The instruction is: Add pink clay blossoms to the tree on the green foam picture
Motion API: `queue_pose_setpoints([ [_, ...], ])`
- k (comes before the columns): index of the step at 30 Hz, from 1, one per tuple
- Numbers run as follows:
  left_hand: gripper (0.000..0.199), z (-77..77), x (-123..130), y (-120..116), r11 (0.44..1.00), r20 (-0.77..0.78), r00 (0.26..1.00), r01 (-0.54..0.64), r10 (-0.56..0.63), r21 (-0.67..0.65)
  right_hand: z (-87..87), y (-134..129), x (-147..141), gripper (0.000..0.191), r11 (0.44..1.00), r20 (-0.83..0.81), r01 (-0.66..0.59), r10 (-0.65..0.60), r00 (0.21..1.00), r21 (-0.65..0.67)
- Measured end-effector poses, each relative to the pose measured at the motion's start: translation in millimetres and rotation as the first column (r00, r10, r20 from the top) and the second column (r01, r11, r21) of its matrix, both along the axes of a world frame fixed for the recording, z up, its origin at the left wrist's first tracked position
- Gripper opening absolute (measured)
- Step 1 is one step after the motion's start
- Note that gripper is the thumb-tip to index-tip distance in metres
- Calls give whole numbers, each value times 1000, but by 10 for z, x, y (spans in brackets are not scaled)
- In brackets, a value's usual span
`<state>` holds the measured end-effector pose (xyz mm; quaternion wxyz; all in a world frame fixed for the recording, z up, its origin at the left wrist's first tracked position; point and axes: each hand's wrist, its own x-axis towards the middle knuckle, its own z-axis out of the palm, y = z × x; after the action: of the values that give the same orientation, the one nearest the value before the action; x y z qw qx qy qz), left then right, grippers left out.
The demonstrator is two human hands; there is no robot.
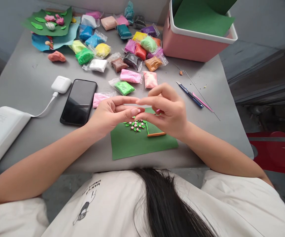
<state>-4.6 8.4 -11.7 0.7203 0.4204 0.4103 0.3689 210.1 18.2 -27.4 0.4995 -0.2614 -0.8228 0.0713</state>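
My left hand (115, 112) and my right hand (168, 110) meet at the fingertips above a green sheet (132, 146). The left thumb and fingers are pinched together on a tiny pale pink bit at the thumb tip, too small to make out. The right thumb and index finger touch near it, and a bit of bright pink shows within the curled right fingers. On the sheet lie green clay leaves with small pink balls (135, 126), a thin green strip (147, 127) and an orange-brown clay strip (156, 134), partly hidden by my hands.
Left of my hands are a black phone (79, 102), an earphone case (61, 84) and a white power bank (5, 131). Clay packets (129, 76) spread behind. A pink bin (189, 44) stands back right, with a blue cutter (189, 94) and pink tool (203, 101) before it.
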Motion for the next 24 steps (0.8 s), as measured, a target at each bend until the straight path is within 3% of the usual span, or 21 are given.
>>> queue_pose_setpoints([
  [3,39,27,15,3,999,29,999,-32,33,-37,43,22,9,26,997,-119,59,-64,991,-44],
  [8,32,47,45,1,995,104,992,-64,72,-78,75,122,20,61,978,-419,16,-104,902,-208],
  [13,33,22,50,2,992,135,987,-71,85,-108,98,217,94,85,906,-299,193,-315,901,-376],
  [17,38,3,51,12,990,107,989,-90,102,-112,127,210,111,77,926,-384,66,-218,897,-371],
  [21,43,-5,51,21,987,84,989,-111,121,-114,130,179,104,59,856,-493,-138,-149,857,-498],
  [24,40,-8,51,26,985,73,988,-124,133,-121,117,186,137,51,818,-492,-209,-100,865,-535],
])
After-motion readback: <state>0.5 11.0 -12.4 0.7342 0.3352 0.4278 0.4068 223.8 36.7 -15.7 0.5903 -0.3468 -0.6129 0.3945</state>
